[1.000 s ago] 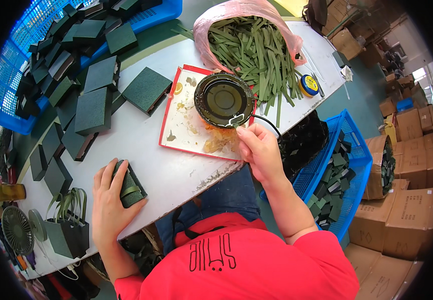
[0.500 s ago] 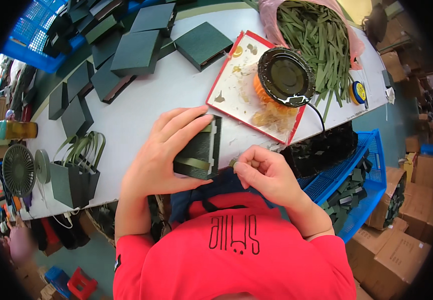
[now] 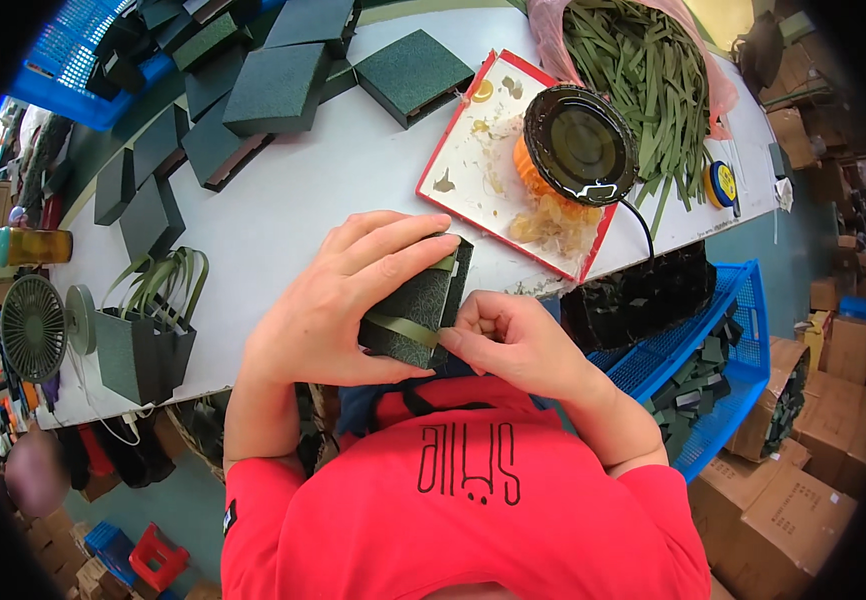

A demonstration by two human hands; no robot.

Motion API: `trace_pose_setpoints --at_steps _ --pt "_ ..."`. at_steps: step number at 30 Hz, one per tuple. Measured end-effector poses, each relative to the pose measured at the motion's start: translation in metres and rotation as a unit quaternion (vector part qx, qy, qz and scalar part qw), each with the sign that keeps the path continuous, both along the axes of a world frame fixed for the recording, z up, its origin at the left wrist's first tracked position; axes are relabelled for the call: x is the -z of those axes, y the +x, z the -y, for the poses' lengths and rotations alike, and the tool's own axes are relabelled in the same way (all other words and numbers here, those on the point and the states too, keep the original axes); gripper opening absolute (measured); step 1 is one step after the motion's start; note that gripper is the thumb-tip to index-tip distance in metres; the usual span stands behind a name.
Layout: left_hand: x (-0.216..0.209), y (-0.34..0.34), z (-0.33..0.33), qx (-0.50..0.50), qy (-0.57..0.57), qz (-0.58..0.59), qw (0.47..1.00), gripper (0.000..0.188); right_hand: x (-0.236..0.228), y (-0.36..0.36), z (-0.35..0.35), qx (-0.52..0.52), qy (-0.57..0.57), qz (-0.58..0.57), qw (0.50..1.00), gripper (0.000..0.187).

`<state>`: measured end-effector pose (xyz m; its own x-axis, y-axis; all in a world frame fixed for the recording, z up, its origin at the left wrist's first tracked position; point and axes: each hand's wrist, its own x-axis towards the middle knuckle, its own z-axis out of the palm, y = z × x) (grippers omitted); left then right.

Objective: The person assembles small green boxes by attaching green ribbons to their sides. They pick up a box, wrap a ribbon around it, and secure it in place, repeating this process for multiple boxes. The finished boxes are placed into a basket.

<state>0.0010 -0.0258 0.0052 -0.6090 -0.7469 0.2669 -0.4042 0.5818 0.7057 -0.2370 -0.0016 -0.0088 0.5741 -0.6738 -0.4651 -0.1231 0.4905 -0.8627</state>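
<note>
A small dark green box (image 3: 415, 302) with a textured face is in my left hand (image 3: 318, 305), its fingers along the far edge and its thumb along the near side. An olive green ribbon (image 3: 401, 328) crosses the face near my body, and a second bit of ribbon shows by my left fingertips. My right hand (image 3: 523, 345) is closed in a pinch at the box's right edge, where the ribbon ends. Its thumb and forefinger press on the ribbon there; the other fingers are curled and partly hidden.
A black-rimmed glue pot (image 3: 581, 145) stands on a red-edged board (image 3: 443, 185). Cut ribbons (image 3: 643, 100) fill a pink bag behind it. Several green boxes (image 3: 278, 92) lie at the far left. An upright box with ribbons (image 3: 128, 355) stands near a fan (image 3: 33, 328). A blue crate (image 3: 743, 375) sits right.
My right hand has moved left, from just beside the box to its right edge, bringing the ribbon end against it. The box in my left hand has shifted slightly right and tilted.
</note>
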Motion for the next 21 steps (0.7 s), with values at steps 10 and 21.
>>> trace_pose_setpoints --at_steps 10,21 --pt "-0.005 -0.006 -0.001 0.025 -0.032 0.048 0.998 0.087 0.01 0.003 -0.001 -0.033 -0.031 -0.06 0.997 0.023" --pt "-0.003 0.0 -0.005 -0.058 -0.022 0.031 0.998 0.086 0.008 -0.016 0.002 0.211 -0.169 0.007 0.963 0.027"
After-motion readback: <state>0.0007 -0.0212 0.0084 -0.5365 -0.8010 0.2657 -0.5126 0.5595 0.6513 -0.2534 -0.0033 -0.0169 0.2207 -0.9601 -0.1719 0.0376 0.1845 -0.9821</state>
